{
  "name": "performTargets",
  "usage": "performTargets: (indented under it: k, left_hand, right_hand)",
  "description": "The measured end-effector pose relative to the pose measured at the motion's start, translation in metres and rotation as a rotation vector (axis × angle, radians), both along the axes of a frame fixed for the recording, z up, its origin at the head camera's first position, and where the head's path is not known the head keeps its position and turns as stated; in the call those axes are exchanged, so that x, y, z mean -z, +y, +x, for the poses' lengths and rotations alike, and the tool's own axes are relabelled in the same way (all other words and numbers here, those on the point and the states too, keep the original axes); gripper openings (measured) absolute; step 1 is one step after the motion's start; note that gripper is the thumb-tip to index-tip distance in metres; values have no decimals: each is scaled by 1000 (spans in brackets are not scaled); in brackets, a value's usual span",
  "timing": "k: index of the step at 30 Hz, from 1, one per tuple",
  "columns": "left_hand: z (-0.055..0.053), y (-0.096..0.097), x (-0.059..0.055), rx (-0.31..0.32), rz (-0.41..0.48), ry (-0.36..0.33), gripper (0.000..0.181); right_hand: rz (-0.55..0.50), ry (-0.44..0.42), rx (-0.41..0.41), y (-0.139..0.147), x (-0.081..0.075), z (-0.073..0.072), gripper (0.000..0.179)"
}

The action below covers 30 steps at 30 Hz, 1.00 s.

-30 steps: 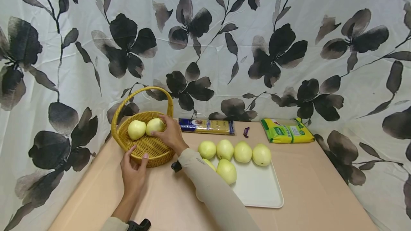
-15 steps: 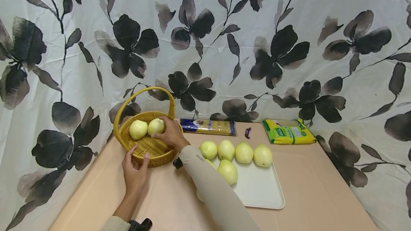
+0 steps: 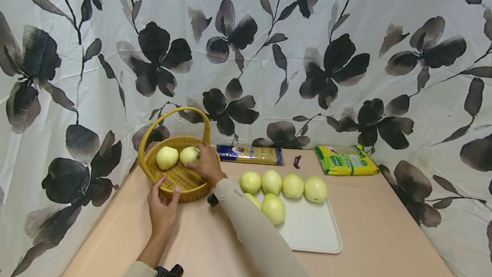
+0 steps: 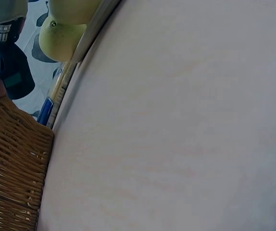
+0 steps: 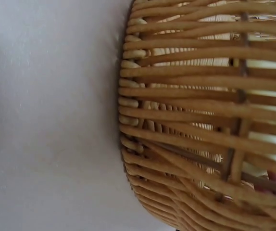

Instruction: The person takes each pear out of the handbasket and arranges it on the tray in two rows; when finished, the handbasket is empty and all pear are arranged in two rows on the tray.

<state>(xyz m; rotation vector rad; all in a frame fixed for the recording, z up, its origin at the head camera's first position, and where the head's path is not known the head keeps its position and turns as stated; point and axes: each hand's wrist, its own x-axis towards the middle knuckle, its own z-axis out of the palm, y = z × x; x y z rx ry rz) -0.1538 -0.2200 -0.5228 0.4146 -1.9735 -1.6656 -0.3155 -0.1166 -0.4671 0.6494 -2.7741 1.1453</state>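
Note:
A yellow wicker basket (image 3: 184,194) with a tall arched handle stands at the left of the table. Inside it are two pale yellow-green round fruits: one lies at the left (image 3: 167,158). My right hand (image 3: 207,166) reaches over the right rim and holds the other fruit (image 3: 189,154) between thumb and fingers. With fingers spread, my left hand (image 3: 163,210) touches the near-left side at the rim. The right wrist view shows mostly the woven wall (image 5: 191,106) close up; the left wrist view shows another part of the wicker (image 4: 13,163).
A white tray (image 3: 315,238) holds several more of these fruits (image 3: 293,185), partly hidden by my right sleeve (image 3: 253,225). Along the back lie a blue-and-gold packet (image 3: 250,154), a small purple wrapped piece (image 3: 297,162) and a green-yellow packet (image 3: 346,160). A floral cloth hangs behind.
The view shifts slightly. My right hand stays at the right-hand fruit, its fingers now covering a little more of it. The left hand keeps its place at the basket.

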Motion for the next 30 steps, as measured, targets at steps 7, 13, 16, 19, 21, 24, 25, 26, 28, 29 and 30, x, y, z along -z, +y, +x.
performTargets:
  k: [7, 13, 16, 19, 21, 24, 25, 26, 28, 29, 30]
  left_hand:
    - [-1, 1, 1, 3, -7, 10, 63]
    - [1, 1, 0, -12, -21, 0, 62]
    - [1, 2, 0, -16, -13, 3, 61]
    - [1, 3, 1, -12, -3, 6, 61]
    - [1, 3, 1, -9, -4, 3, 61]
    - [2, 3, 2, -13, -9, -7, 61]
    - [2, 3, 2, -12, -9, -5, 61]
    - [2, 3, 2, -14, -12, -6, 61]
    - [2, 2, 2, -18, -17, -7, 61]
    - [2, 2, 2, -18, -20, -5, 61]
    - [1, 2, 1, -17, -21, -4, 61]
  right_hand:
    - [85, 31, 47, -1, -2, 2, 67]
    - [151, 16, -41, 0, -4, 4, 67]
    - [230, 35, -99, -1, -2, 4, 70]
    - [305, 69, -124, -2, 1, 4, 71]
    - [334, 78, -122, -2, 3, 4, 68]
    - [310, 79, -119, -3, 3, 4, 58]
    - [299, 81, -121, -4, 3, 4, 55]
    - [291, 85, -128, -4, 3, 4, 51]
    - [278, 96, -144, -5, 3, 3, 46]
    - [274, 101, -151, -5, 3, 2, 45]
    - [272, 108, -157, -5, 3, 2, 44]
